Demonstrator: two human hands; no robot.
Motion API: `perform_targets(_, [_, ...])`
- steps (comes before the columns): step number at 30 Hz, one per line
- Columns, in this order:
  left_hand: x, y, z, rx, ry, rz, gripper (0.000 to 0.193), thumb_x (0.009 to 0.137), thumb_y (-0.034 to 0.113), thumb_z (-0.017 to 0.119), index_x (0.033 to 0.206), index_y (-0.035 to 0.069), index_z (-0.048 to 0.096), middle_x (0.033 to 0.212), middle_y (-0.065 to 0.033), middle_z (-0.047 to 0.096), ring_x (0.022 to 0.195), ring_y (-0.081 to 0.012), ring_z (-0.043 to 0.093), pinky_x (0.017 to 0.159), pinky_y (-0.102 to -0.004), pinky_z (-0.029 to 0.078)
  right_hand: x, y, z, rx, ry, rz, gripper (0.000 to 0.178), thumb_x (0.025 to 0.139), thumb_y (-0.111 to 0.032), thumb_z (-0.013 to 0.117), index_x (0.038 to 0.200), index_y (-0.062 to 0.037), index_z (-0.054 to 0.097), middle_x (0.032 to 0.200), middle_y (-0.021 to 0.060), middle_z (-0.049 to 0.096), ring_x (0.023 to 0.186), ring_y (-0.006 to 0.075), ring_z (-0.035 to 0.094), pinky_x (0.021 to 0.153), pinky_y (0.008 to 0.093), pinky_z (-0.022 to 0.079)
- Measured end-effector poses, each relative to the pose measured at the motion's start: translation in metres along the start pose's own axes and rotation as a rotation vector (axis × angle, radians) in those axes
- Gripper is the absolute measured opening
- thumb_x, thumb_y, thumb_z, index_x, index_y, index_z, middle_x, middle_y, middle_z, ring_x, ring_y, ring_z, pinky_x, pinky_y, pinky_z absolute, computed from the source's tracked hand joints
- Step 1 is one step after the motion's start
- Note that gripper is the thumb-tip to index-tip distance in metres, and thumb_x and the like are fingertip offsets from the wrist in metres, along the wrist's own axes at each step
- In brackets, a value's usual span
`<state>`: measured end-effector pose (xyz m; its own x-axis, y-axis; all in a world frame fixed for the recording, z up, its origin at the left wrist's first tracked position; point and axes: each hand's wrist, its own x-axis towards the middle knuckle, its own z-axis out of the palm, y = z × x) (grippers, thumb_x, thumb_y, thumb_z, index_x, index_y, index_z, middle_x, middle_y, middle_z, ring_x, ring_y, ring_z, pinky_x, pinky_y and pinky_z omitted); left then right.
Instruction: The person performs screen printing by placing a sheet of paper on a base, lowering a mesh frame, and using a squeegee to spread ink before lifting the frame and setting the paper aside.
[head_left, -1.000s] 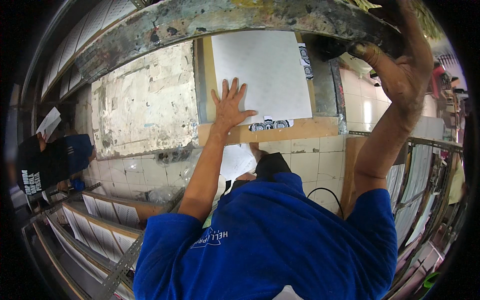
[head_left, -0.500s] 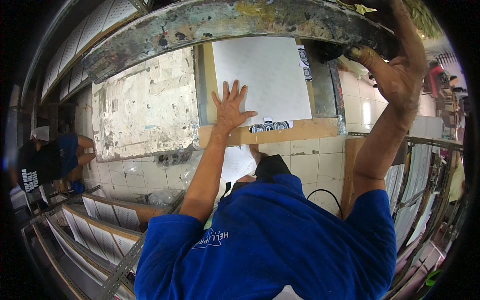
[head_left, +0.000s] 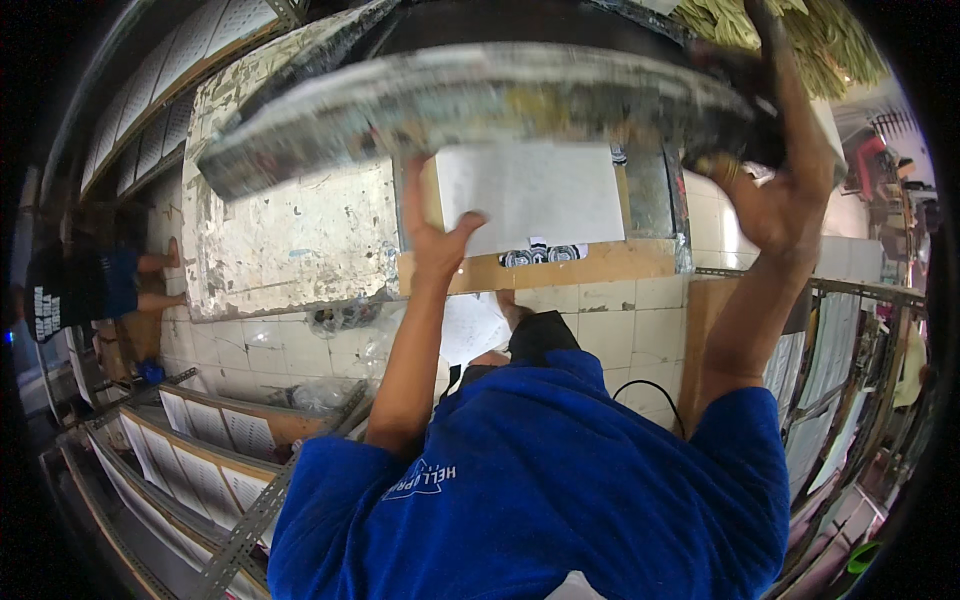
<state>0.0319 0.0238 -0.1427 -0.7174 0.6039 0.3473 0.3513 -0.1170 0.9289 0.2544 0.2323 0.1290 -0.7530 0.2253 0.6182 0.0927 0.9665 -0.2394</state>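
Hands, two of them, are both working at the top of the frame. One long paint-crusted frame [head_left: 480, 105] is stretching blurred across the upper middle, from upper left to upper right. One left hand [head_left: 432, 238] is reaching up just under that frame's lower edge, fingers spread wide and thumb held out; its fingertips are meeting the frame's underside, though whether they are pressing or only brushing it cannot be told. One right hand [head_left: 775, 195] is closing around the frame's dark right end in the upper right, fingers curled over the top and wrapped tight on it.

Below the frame, in the upper centre, one white sheet [head_left: 530, 195] is lying on one tan board [head_left: 590, 265], and a short row of three small dark printed marks is sitting along the sheet's lower edge. One scarred, whitish tabletop [head_left: 290, 240] is filling the left of centre. One blue shirt [head_left: 540, 490] is taking up the lower middle, both forearms rising from it.

At the left edge, one other person [head_left: 80, 285] in dark clothes is sitting low. In the lower left, one metal rack [head_left: 210, 470] is holding several printed sheets, too overlapped to count.
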Motion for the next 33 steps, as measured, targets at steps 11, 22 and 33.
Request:
perform_targets(11, [-0.119, 0.042, -0.097, -0.248, 0.271, -0.606, 0.109, 0.051, -0.007, 0.09, 0.146, -0.01, 0.036, 0.121, -0.0173, 0.064, 0.108, -0.021, 0.063, 0.091, -0.0333, 0.054, -0.005, -0.024, 0.092, 0.142, -0.712, 0.116, 0.086, 0.069, -0.024, 0.08, 0.147, -0.0139, 0.045, 0.138, 0.0189, 0.052, 0.127, 0.0432, 0.047, 0.103, 0.0529, 0.041])
perform_targets(22, [-0.129, 0.027, -0.094, -0.081, 0.19, -0.716, 0.105, 0.059, 0.011, 0.095, 0.147, -0.005, 0.039, 0.133, -0.0135, 0.061, 0.114, -0.018, 0.06, 0.101, -0.0329, 0.046, 0.16, 0.31, 0.415, -0.559, -0.34, 0.114, 0.076, 0.091, -0.034, 0.067, 0.155, -0.0226, 0.028, 0.152, 0.0197, 0.039, 0.138, 0.0435, 0.039, 0.11, 0.0598, 0.034])
perform_targets(33, [-0.128, 0.031, -0.092, -0.079, 0.23, -0.786, 0.105, 0.054, 0.014, 0.096, 0.144, -0.003, 0.046, 0.135, -0.0138, 0.059, 0.12, -0.0214, 0.057, 0.105, -0.0339, 0.043, 0.178, 0.306, 0.423, -0.089, -0.322, 0.064, 0.042, 0.086, -0.017, 0.067, 0.127, -0.02, 0.06, 0.109, 0.0183, 0.07, 0.101, 0.0434, 0.065, 0.086, 0.0513, 0.051])
